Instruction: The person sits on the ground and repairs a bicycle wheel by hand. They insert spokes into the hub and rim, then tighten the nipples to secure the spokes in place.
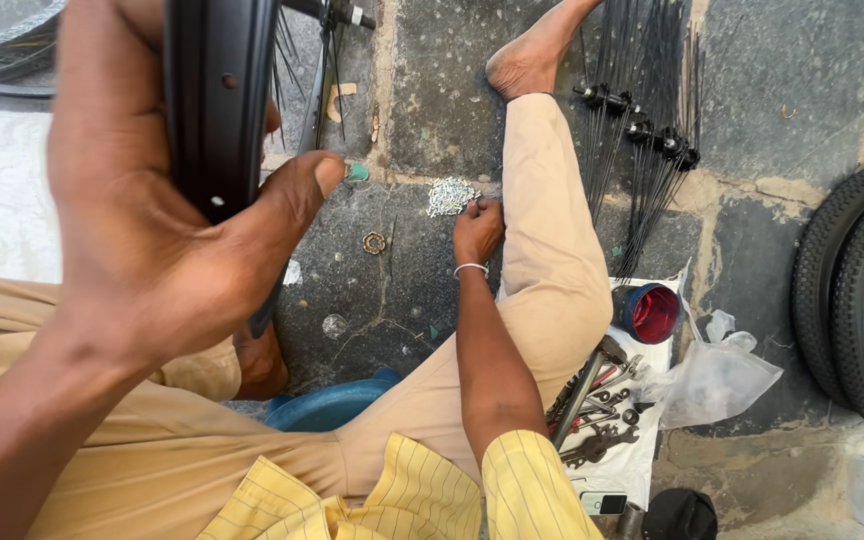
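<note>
left hand clenched around black wheel rim, thumb across its front | right hand – fingertips pinching in the pile of small silver nipples on stone floor | red round tin – open, content not clear | wrenches on white sheet, beside right knee | blue bowl under legs

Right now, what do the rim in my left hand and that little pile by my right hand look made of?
The rim looks like black-painted metal, smooth with a dull sheen and drilled holes. The small pile looks like bright silvery metal bits, glinting on the stone.
</note>
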